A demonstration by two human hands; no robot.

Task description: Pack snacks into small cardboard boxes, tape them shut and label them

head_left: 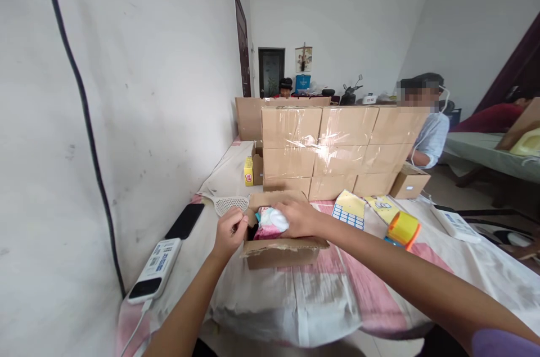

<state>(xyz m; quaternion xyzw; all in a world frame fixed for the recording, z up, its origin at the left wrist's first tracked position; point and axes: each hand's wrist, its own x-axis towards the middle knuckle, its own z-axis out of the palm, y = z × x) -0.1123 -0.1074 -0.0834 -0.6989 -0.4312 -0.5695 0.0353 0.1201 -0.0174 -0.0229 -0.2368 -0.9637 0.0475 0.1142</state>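
Observation:
A small open cardboard box sits on the cloth-covered table in front of me. Inside it lies a pink and white wrapped packet. My right hand rests on top of that packet, fingers curled over it and pressing it down into the box. My left hand is at the box's left edge, fingers pinched on the left flap.
A wall of taped cardboard boxes stands behind. A power bank and black phone lie at left, a mesh swatter near them. A yellow tape dispenser, label sheets and a seated person are at right.

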